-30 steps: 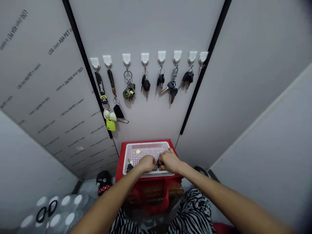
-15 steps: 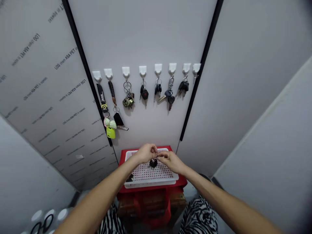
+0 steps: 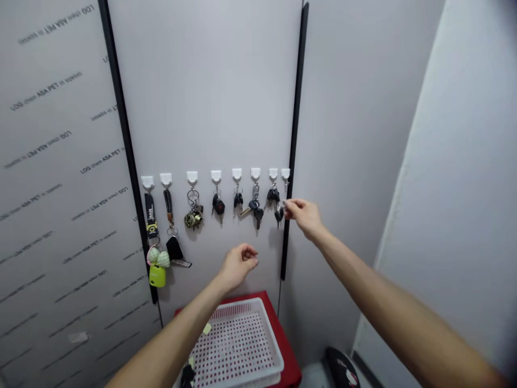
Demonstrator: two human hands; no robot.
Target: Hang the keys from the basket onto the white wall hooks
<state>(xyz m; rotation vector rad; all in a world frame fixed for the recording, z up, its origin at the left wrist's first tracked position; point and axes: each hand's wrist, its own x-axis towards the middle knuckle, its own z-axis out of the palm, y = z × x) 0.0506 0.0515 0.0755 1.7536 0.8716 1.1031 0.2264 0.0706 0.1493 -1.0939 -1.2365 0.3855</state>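
Observation:
My right hand (image 3: 305, 215) pinches a small bunch of dark-headed keys (image 3: 279, 214) against the panel. It is just below the rightmost white hook (image 3: 285, 175), which carries no keys; the bunch hangs apart from that hook. My left hand (image 3: 239, 265) hovers lower, above the basket, with loosely curled fingers and nothing in it. Left of my right hand, a black key bunch (image 3: 273, 195) hangs from its hook, and keys on a metal clip (image 3: 256, 207) hang one hook further left. A white perforated basket (image 3: 269, 328) stands below.
More hooks hold a black key fob (image 3: 218, 205), a brass-coloured charm (image 3: 194, 218), a braided strap (image 3: 168, 207) and a black lanyard (image 3: 150, 213) with a lime-green tag (image 3: 157, 276). Black trim (image 3: 297, 124) edges the panel. A red surface (image 3: 285, 345) supports the basket.
My right hand has lifted the keys from above the basket up to the rightmost hook. My left hand has let go and stays lower. The view has tilted up and turned right.

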